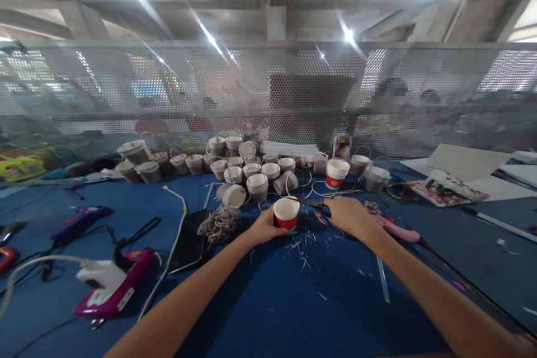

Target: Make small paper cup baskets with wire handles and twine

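Left hand (263, 227), fingers wrapped round the cup (286, 216), presumably to steady it upright over the worktop (260, 313); right hand (347, 215), fingers closed on scissors (311, 203) pointing to its rim, contact hard to judge from here.
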{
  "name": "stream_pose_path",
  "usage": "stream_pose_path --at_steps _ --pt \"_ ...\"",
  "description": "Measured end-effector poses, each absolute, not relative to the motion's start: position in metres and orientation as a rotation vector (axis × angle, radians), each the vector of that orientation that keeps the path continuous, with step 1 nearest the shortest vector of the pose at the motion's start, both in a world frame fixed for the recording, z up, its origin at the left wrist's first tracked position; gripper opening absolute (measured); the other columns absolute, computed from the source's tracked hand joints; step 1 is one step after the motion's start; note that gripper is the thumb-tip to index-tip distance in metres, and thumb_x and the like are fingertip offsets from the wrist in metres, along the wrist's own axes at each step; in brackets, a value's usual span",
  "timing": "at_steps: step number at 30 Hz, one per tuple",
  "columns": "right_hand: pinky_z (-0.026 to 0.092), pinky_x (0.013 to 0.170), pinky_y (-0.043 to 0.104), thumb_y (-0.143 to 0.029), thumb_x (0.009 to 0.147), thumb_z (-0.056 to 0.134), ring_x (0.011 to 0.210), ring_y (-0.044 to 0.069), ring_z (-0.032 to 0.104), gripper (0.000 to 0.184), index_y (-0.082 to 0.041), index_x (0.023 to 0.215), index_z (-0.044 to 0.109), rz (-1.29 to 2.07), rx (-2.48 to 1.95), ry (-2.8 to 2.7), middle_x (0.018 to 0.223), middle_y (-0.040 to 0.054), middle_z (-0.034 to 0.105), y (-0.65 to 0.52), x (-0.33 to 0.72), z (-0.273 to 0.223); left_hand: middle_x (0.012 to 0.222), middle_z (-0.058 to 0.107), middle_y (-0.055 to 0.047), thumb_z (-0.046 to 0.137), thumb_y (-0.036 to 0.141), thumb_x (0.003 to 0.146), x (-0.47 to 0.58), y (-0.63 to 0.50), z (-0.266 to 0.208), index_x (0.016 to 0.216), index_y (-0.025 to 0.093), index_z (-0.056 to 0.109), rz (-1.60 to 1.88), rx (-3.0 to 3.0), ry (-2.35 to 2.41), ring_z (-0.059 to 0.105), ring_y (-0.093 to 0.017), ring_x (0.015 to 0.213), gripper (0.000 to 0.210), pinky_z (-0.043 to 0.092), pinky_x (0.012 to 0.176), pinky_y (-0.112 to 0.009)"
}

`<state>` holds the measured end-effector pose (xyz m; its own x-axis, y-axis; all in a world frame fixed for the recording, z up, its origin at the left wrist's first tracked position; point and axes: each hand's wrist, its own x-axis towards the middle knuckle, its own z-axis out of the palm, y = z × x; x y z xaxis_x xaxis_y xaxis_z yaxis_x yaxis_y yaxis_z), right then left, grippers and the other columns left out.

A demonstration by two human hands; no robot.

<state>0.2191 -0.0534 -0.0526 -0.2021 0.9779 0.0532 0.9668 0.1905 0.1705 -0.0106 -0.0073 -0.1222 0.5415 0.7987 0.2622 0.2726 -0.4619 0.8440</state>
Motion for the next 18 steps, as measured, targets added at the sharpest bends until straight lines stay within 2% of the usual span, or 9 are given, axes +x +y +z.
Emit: stream_pose_path --at_steps 6,14,18 --pt "0.043 0.059 0.033 -0.059 0.080 0.026 0.073 0.027 0.063 0.057 -0.016 0.086 0.063 0.215 1.947 2.409 0.082 0.0138 0.067 -0.051 0.223 -0.055 0.101 0.064 -0.008 0.076 0.023 0.053 -0.013 -0.005 -0.124 0.104 0.012 0.056 0.834 1.908 0.772 0.052 -0.024 0.105 0.055 0.036 0.096 -0.039" --pt "0.043 0.060 0.033 -0.059 0.081 0.025 0.074 0.027 0.063 0.058 -0.015 0.087 0.063 0.225 1.935 2.410 0.081 0.0144 0.067 -0.050 0.225 -0.057 0.111 0.057 -0.011 0.079 0.021 0.045 -0.005 -0.014 -0.121 0.116 0.014 0.047 0.914 1.848 0.902 0.052 -0.025 0.103 0.078 0.037 0.094 -0.039" --pt "0.043 0.060 0.033 -0.056 0.081 0.027 0.074 0.027 0.063 0.056 -0.015 0.091 0.062 0.298 1.914 2.411 0.083 0.0146 0.067 -0.052 0.222 -0.057 0.102 0.061 -0.009 0.079 0.023 0.046 -0.002 -0.015 -0.122 0.109 0.012 0.052 0.952 1.823 0.871 0.055 -0.023 0.094 0.069 0.040 0.090 -0.038"
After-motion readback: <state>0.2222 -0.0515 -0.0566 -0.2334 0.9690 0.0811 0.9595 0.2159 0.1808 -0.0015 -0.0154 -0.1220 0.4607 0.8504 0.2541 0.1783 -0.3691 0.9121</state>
